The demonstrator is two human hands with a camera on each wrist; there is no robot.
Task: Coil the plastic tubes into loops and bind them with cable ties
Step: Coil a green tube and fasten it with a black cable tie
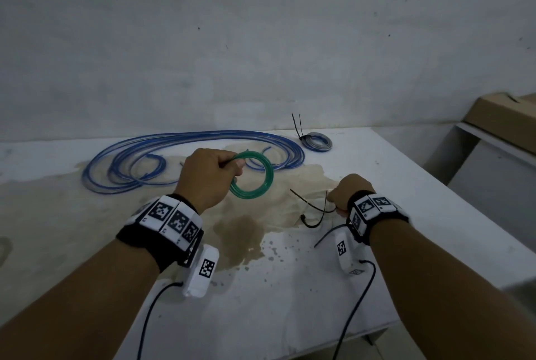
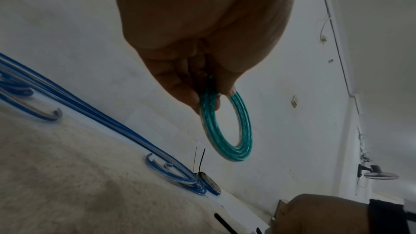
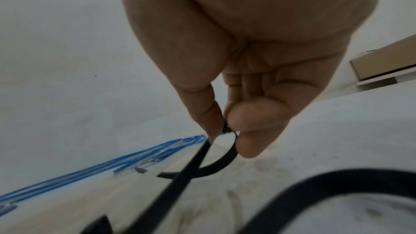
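Note:
My left hand [image 1: 214,175] [image 2: 202,93] holds a small green tube coil [image 1: 262,185] [image 2: 227,131] upright above the table, pinching its rim between thumb and fingers. A thin black tie tail pokes out by the thumb. My right hand [image 1: 345,192] [image 3: 227,131] is low over the table to the right and pinches black cable ties [image 1: 313,204] [image 3: 198,163] by their heads. More black ties [image 1: 311,221] lie beside it. A long blue tube [image 1: 185,153] [image 2: 94,113] [image 3: 112,165] lies loosely looped at the back. A grey coil [image 1: 317,142] [image 2: 210,181], bound with black ties, sits back right.
The white table [image 1: 290,287] has a large brown stain in the middle and drops off on the right. A cardboard box [image 1: 510,118] [image 3: 382,63] sits on a shelf at far right. A pale wall rises right behind the table.

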